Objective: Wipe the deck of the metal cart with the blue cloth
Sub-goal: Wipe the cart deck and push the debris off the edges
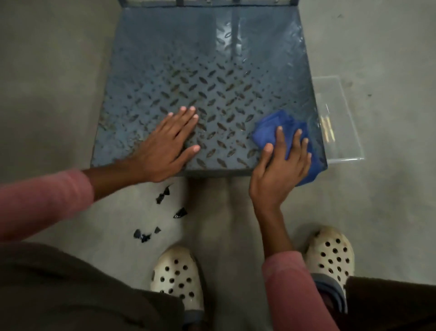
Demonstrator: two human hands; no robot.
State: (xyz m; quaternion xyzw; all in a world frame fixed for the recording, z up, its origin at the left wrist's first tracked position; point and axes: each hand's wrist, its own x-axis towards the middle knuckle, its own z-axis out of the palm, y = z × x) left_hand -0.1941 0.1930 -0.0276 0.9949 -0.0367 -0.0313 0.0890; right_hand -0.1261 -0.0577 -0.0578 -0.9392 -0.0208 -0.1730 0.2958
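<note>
Folds bunch the blue cloth point(269, 132), which lies on the near right corner of the deck point(188, 59), lower right of frame centre, one end drooping over the near edge. My right hand point(280, 165) presses it with a wide, flat grip, and my left hand point(165, 144) rests spread on bare tread plate. Open deck runs up to the rail point(207, 2) at the top, and a clear box point(339, 118) sits just beside the right edge.

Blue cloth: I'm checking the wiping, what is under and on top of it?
Under the blue cloth is the near right corner of the cart deck, hidden where covered; part hangs over the edge. The right hand presses on top.
</note>
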